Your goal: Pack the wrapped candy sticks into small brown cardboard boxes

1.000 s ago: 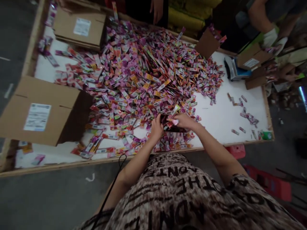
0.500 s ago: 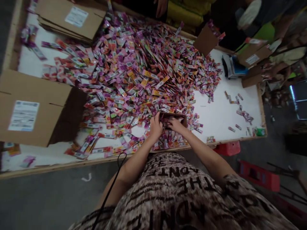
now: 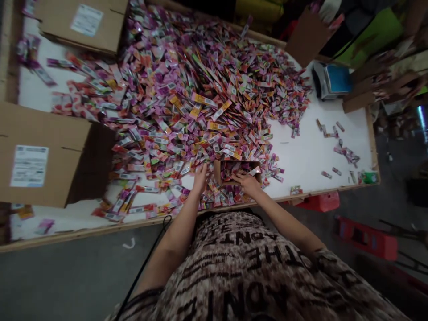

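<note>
A small open cardboard box stands among the packets near the table's front edge, with several small packets inside. My right hand rests over the front side of the box, its fingers reaching onto the packets in it. To the left of the box, my left hand is apart from it, fingers stretched toward the heap of pink and purple packets. I see nothing held in the left hand. One packet leans at the box's right end.
Large labelled cartons stand at the left and far left. A blue-topped stack sits at the back right, beside another person's box. The table has a raised wooden rim. Red stools stand below.
My left hand has let go of the box's left side and moved left. The right hand still lies at the box. A person's box at the back has moved right and up.
</note>
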Available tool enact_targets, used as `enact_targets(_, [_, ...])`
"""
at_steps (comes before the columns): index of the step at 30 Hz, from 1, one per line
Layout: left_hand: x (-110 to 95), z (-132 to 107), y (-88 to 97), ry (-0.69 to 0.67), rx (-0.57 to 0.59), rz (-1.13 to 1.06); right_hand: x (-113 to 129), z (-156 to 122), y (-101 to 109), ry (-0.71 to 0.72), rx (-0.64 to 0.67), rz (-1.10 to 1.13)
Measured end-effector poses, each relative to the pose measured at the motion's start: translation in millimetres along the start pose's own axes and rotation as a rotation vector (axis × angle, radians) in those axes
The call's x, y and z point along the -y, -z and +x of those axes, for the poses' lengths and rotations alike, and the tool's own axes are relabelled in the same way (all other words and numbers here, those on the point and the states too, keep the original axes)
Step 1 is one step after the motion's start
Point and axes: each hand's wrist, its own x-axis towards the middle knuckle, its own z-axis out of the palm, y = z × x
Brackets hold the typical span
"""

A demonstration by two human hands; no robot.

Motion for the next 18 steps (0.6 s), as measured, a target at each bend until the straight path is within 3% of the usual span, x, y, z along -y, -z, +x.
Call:
enact_targets(2, [11.3, 4.1, -0.3, 0.068, -0.071, -0.044, -7.0, 0.4, -7.0, 0.046, -0.006, 0.027])
enact_targets(4, [18.4, 5.1, -11.9, 0.086, -0.048, -0.075, -19.1, -3.9, -9.4, 0.117, -0.028, 0.08])
enact_targets(7, [18.0, 5.6, -46.8, 0.074, 0.079, -0.098, -49.0, -29.1, -9.0, 0.186, -0.13, 0.214])
enact_targets(9, [13.9, 7.3, -79.3, 0.089, 0.202, -0.096, -79.6, -58.9, -7.6, 0.138, -0.268, 0.318])
enact_targets(11, [13.1, 9.4, -116.5, 0.135, 0.34, -0.073, -120.8, -94.2, -5.2, -0.02, -0.411, 0.392])
enact_targets(14, [27.2, 7.4, -167.6, 0.235, 0.471, 0.155, -199.2, -142.1, 1.3, -0.429, -0.499, 0.399])
enact_targets(16, [46.0, -0.1, -186.8, 0.299, 0.526, 0.426, -257.3, -161.0, 8.3, -0.707, -0.455, 0.347])
enact_targets(18, [67.0, -13.0, -189.5, 0.369, 0.571, 0.629, -315.0, -165.1, 19.7, -0.904, -0.367, 0.305])
